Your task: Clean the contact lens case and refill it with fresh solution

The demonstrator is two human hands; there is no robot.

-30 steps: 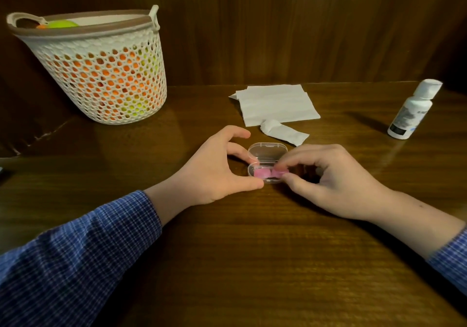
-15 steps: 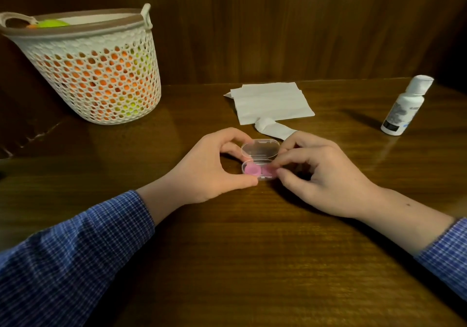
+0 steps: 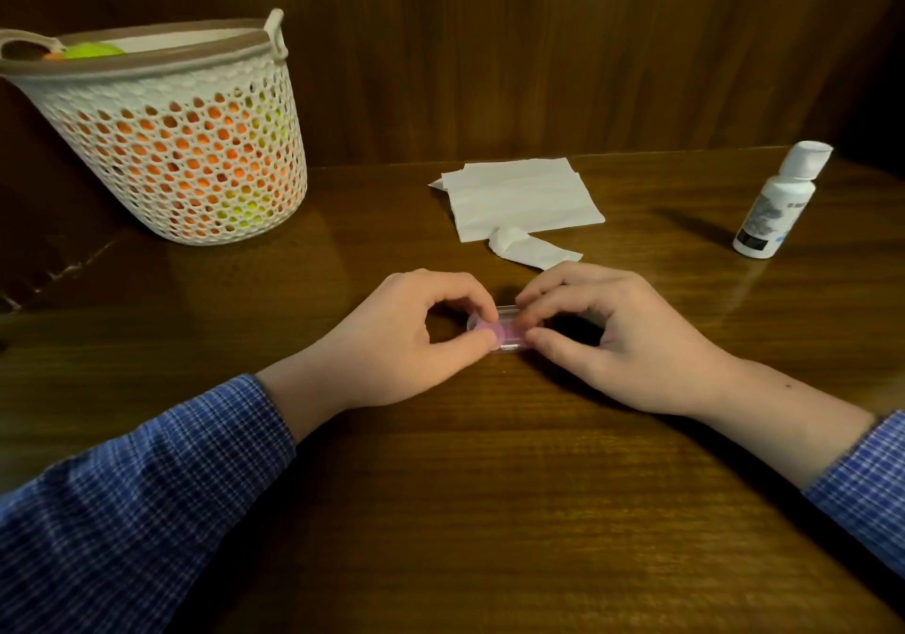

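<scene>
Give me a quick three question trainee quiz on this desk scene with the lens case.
1. True or false: the white plastic solution bottle lies on its side.
2. Which hands pinch the small clear plastic lens case with pink wells? A) left hand only B) right hand only C) both
3. Fill in: the rolled white tissue lies just in front of the flat white paper ____.

Key: 1 false, it stands upright. 2 C, left hand and right hand. 3 napkin.
</scene>
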